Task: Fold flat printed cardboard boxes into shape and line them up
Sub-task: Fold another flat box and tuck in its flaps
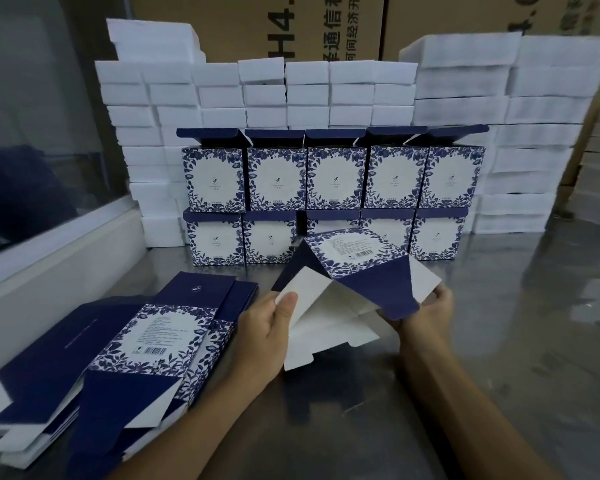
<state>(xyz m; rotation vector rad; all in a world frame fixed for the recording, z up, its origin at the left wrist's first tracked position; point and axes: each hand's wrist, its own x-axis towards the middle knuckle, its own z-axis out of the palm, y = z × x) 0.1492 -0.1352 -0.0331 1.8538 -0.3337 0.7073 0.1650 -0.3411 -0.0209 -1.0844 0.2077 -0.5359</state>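
Observation:
A half-opened blue-and-white printed box [352, 258] is held above the steel table, its open bottom toward me and its flaps spread. My left hand [269, 332] pinches a white inner flap [307, 289] with the thumb on top. My right hand [426, 311] grips the dark blue flap [381, 289] and the white flap beside it. A pile of flat printed boxes [146, 341] lies at the lower left. Behind stand folded boxes [333, 178] in two stacked rows with their lids up.
Stacks of white foam blocks [326, 91] form a wall behind the rows, with taller stacks at the right [541, 133]. Large brown cartons [326, 26] rise behind them. A white ledge [59, 251] borders the steel table [499, 323] at the left.

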